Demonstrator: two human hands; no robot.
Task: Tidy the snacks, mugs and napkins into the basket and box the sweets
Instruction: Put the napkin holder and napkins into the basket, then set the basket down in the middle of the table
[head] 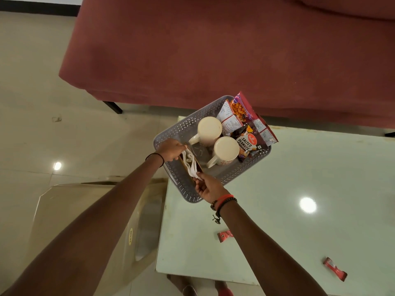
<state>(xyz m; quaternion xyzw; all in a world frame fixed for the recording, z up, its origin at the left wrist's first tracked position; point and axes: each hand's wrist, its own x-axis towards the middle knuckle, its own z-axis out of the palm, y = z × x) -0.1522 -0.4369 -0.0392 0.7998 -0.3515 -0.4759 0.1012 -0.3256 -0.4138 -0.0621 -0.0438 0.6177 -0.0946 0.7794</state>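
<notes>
A grey perforated basket [171, 133] sits on the far left corner of the glass table [299, 178]. Inside it stand two cream mugs [209, 129] [226, 149] and several snack packets, one a salted peanuts bag [248, 142], another pink [245, 107]. At the basket's near left wall, white napkins in a brown holder [190, 163] are gripped at both ends. My left hand [171, 149] pinches the far end and my right hand [208, 185] the near end. Two red sweets [224, 235] [334, 268] lie on the table.
A maroon sofa [213, 50] runs along the far side of the table. A beige plastic chair [85, 221] stands to the left below my arms. Tiled floor [32, 103] lies to the left.
</notes>
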